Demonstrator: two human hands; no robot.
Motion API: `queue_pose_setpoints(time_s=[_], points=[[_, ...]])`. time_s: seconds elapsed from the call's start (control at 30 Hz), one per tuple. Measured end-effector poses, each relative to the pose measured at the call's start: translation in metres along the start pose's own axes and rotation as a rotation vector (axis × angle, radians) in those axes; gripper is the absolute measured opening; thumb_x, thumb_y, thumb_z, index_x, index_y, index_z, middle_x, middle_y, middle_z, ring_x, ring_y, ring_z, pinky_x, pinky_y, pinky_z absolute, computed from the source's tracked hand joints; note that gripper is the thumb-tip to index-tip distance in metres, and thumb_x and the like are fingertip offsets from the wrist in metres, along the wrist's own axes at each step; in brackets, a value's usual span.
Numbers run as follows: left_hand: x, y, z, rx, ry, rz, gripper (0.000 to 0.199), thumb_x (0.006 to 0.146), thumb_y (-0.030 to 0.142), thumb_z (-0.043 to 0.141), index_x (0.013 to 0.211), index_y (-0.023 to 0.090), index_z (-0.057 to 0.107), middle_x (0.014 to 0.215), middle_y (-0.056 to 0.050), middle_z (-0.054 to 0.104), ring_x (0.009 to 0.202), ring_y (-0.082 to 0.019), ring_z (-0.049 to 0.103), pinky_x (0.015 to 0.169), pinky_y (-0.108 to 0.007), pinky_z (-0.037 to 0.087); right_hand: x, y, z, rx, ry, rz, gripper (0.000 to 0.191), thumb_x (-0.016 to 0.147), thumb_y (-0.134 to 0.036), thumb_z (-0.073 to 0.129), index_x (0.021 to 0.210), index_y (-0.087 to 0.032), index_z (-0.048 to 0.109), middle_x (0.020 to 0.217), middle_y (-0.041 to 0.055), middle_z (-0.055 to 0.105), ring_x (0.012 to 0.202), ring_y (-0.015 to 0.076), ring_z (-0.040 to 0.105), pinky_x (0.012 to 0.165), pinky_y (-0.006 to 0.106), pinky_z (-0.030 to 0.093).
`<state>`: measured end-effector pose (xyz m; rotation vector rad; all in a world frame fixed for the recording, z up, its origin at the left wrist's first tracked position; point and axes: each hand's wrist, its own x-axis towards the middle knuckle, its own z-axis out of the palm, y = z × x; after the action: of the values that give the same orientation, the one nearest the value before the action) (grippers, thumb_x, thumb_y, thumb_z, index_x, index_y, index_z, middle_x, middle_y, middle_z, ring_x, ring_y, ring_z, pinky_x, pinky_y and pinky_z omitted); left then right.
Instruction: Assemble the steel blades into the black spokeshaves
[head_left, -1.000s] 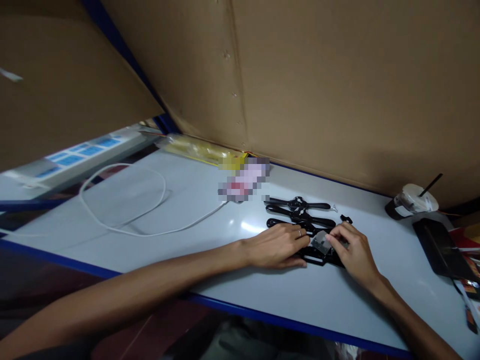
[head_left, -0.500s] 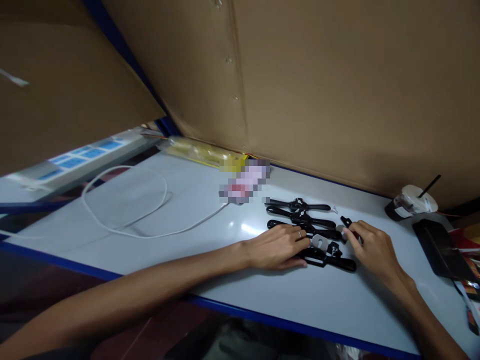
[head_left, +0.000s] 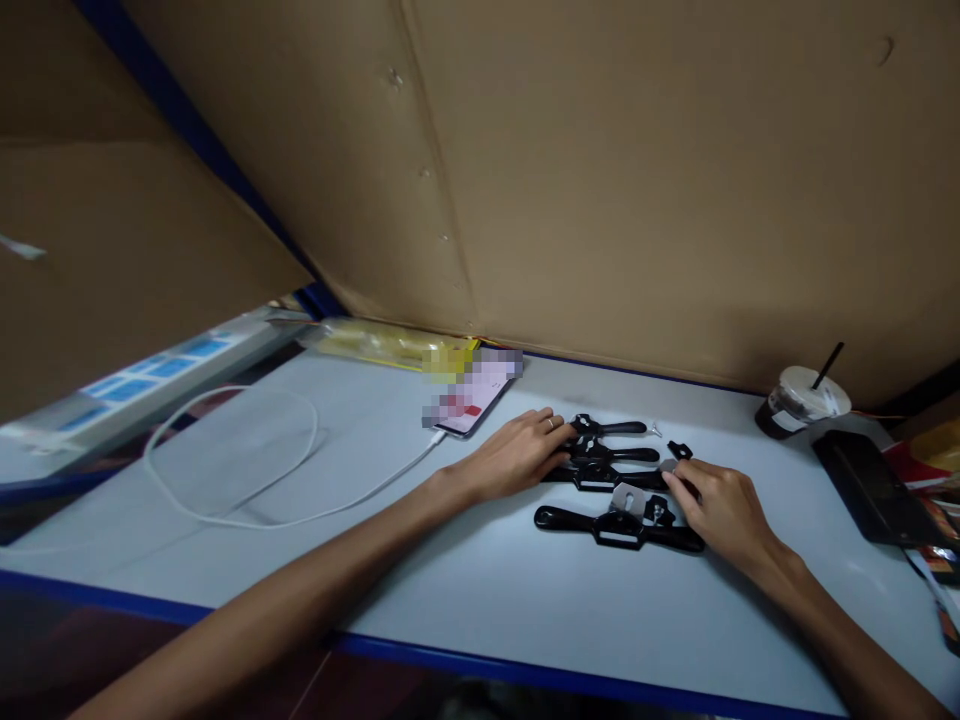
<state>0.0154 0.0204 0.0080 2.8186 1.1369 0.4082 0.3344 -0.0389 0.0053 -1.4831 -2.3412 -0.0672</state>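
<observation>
Head view:
1. Left hand, fingers bent over the left handles of three black, two-handled metal tools toward the tabletop's back edge; grip unclear.
2. Fourth black tool, nearer the front edge, beside a grey slotted blade.
3. Right hand, fingers curled at a grey piece; hold unclear.

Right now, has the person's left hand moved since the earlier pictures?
Yes: judged against the phone lying still, the left hand has moved farther back and closer to it, away from the front black tool.
</observation>
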Motion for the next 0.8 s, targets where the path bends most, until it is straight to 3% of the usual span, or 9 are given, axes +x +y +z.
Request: queue_pose_setpoints(time_s=[0.13,0.3,0.57,0.8], points=[[-0.002,0.004,-0.003,-0.001,-0.065,-0.008,0.028,0.101,0.037,0.065,0.118,0.015,0.064,0.112,-0.006,0.067,0.098,-0.02,0.068,0.088,-0.041,0.059,-0.003,-0.006,-0.014,0.01,-0.058,-0.054,0.036,0.107,-0.032,0.045,0.077,-0.022,0.062,0.07,0.0013,0.069,0.061,0.0187,0.064,0.06,0.032,0.036],[-0.006,0.012,-0.005,0.016,-0.11,-0.069,0.026,0.101,0.035,0.065,0.117,0.014,0.064,0.11,-0.006,0.068,0.095,-0.019,0.068,0.084,-0.039,0.06,-0.01,-0.017,-0.03,0.009,-0.206,-0.182,0.02,0.094,-0.043,0.069,0.092,-0.024,0.062,0.075,-0.0001,0.071,0.059,0.0196,0.064,0.057,0.032,0.035],[-0.014,0.031,0.004,0.018,-0.12,-0.167,0.027,0.101,0.035,0.065,0.118,0.014,0.065,0.112,-0.007,0.068,0.096,-0.019,0.069,0.083,-0.038,0.061,-0.012,-0.013,-0.017,-0.038,-0.242,-0.185,0.019,0.095,-0.04,0.068,0.099,-0.022,0.065,0.098,0.0082,0.073,0.076,0.0256,0.07,0.06,0.035,0.043],[-0.013,0.028,0.006,0.004,-0.012,-0.219,0.026,0.102,0.037,0.065,0.115,0.014,0.064,0.106,-0.005,0.068,0.088,-0.017,0.068,0.079,-0.035,0.06,-0.01,-0.021,-0.012,-0.014,-0.246,-0.17,0.019,0.096,-0.04,0.069,0.093,-0.023,0.061,0.089,0.0042,0.072,0.07,0.0228,0.069,0.058,0.034,0.044]])
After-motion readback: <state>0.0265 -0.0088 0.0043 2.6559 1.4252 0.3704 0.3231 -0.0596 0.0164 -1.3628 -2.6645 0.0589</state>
